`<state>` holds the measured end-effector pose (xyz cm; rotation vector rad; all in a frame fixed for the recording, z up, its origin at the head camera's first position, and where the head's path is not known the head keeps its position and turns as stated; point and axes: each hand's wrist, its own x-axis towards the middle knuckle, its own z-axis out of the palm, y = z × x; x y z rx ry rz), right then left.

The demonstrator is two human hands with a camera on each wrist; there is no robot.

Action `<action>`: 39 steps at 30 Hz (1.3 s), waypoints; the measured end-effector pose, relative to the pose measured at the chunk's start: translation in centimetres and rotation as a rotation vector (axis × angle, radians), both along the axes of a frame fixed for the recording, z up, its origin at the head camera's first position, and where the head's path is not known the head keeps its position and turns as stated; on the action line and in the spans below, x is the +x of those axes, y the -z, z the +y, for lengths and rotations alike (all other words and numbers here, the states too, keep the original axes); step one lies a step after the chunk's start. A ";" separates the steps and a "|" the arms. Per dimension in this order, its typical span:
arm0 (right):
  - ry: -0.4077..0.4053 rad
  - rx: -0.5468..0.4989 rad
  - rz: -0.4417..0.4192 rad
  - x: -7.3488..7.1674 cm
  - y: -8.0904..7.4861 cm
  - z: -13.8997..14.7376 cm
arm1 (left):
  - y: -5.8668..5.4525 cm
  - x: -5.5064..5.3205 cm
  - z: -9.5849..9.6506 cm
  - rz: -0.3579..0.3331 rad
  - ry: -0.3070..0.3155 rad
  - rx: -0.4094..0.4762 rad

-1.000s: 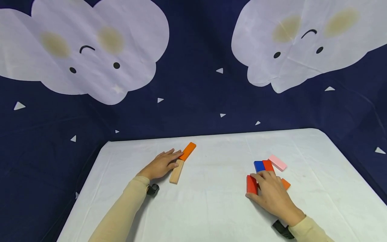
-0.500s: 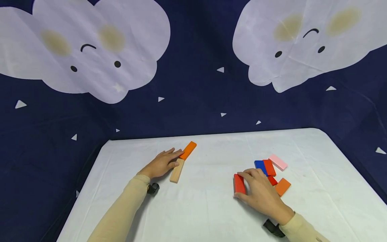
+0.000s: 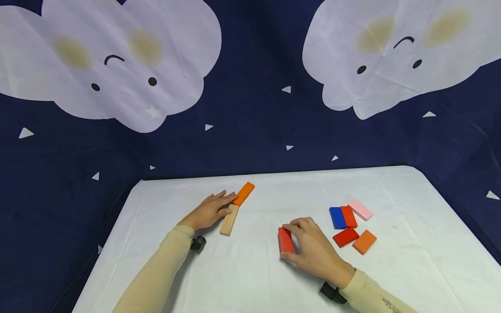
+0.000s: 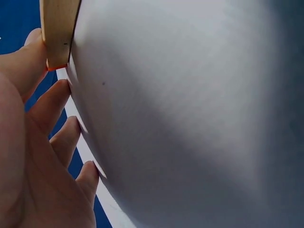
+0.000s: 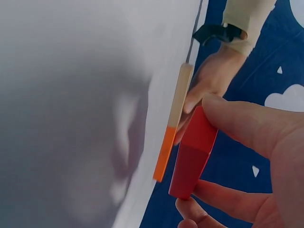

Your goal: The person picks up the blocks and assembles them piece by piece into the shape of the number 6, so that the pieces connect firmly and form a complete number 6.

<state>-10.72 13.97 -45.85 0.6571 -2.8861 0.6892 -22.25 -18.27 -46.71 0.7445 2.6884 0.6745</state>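
Red block shifted nearer left hand, right hand pinching it

The wooden block has open bench rightward to the held red block; its far end is barred by an orange block, its left by the left hand.

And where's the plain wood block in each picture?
Head: the wood block is just left of centre, below the middle.
Left wrist: wood block, top left, cut by top edge.
Right wrist: wood block, upper half, just right of centre.
Shared landmark: the left hand, beside it in all three.
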 end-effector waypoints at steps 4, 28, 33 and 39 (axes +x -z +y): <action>-0.052 -0.012 0.008 -0.2 0.2 -1.4 | 0.0 0.1 -0.1 0.004 -0.004 0.000; -0.207 0.005 0.042 -1.2 0.2 -7.2 | 0.1 0.4 -0.4 -0.004 -0.019 0.014; -0.228 0.021 0.033 -1.3 0.1 -7.8 | 0.2 0.3 -0.4 0.004 -0.006 0.016; -0.253 0.045 0.025 -1.6 0.2 -8.7 | 0.1 0.2 -0.2 0.009 -0.002 0.015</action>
